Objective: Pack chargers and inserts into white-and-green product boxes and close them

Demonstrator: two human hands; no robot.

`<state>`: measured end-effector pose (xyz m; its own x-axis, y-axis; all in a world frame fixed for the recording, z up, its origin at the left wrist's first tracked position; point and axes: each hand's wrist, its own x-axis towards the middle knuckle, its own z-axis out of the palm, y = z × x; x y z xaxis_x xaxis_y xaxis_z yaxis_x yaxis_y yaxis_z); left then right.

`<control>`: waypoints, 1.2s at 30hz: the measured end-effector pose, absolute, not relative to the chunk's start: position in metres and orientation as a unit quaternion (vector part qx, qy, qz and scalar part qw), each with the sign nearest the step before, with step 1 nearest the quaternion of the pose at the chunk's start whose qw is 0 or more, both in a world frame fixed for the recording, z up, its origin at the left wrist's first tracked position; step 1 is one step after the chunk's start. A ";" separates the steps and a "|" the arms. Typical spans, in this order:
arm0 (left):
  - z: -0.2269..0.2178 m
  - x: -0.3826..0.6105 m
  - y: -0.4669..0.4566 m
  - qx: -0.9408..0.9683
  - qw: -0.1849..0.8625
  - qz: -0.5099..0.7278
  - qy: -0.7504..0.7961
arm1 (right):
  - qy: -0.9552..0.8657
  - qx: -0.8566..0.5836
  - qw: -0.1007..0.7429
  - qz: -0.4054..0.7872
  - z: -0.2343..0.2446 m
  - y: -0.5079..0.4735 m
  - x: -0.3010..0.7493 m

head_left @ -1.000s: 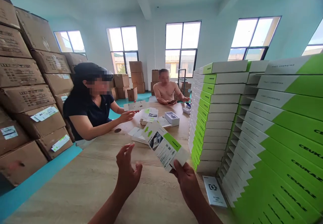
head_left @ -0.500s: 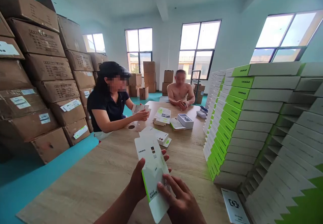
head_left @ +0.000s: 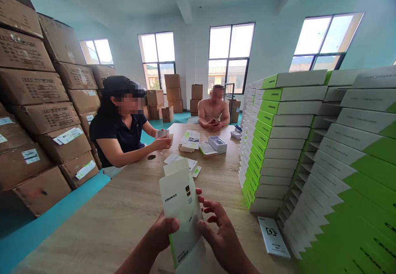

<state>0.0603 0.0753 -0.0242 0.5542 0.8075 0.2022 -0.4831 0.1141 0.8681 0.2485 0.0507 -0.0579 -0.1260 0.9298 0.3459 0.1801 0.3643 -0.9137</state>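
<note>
My left hand (head_left: 163,233) and my right hand (head_left: 218,237) both grip a flat white and green carton sleeve (head_left: 181,206) marked CEUKAZ, held upright over the wooden table (head_left: 123,208). The left thumb presses on its front and the fingers wrap behind. The right fingers curl against its right edge. The sleeve's top flap stands open above it.
Tall stacks of white and green boxes (head_left: 278,138) fill the right side. A white leaflet (head_left: 272,237) lies by them. Two other people sit across the table with loose cartons (head_left: 190,140) and an open box (head_left: 217,143). Brown shipping cartons (head_left: 40,113) are piled at left.
The sleeve passed from my right hand alone, tilted, to both hands. It now stands more upright, with its top flap raised. My view swung left, then back right.
</note>
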 end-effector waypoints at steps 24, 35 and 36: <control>-0.038 0.081 0.082 0.444 0.614 0.547 0.356 | -0.436 -0.355 0.578 0.592 -0.049 0.054 0.241; -0.049 0.100 0.079 0.443 0.536 0.535 0.480 | -0.452 -0.538 0.597 0.386 -0.051 0.053 0.237; -0.050 0.103 0.077 0.443 0.521 0.539 0.491 | -0.444 -0.541 0.600 0.387 -0.049 0.052 0.237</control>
